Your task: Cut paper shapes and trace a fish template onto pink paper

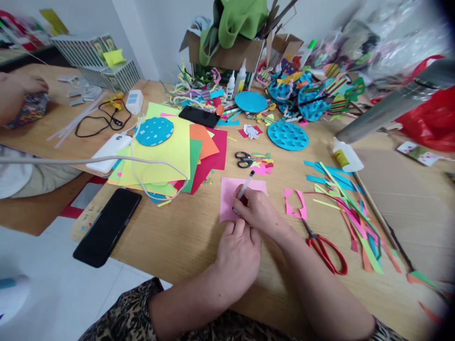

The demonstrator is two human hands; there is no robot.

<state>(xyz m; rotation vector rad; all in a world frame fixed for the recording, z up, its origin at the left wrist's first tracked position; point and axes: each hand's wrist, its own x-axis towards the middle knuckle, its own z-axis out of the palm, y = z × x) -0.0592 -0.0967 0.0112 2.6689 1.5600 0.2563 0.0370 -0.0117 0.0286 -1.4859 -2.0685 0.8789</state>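
In the head view my right hand (261, 210) is closed round a white pen with a black end (246, 185), its lower end on or just over a sheet of pink paper (227, 196). My left hand (239, 251) presses the near edge of this paper with curled fingers, close against the right hand; its fingertips are partly hidden. To the right lies a bright pink paper frame with a cut-out middle (288, 208). Red-handled scissors (323, 246) touch its lower corner. Beyond the sheet are black scissors (244, 159) and pink fish-shaped cut-outs (262, 168).
Stacked coloured paper (159, 163), a cable (159, 161) and a black phone (106, 227) lie left. Paper strips (359, 222), a glue bottle (348, 155) and cardboard (408, 189) are right. Blue discs (287, 136) and crafts sit behind. Another person's hand (31, 83) is far left.
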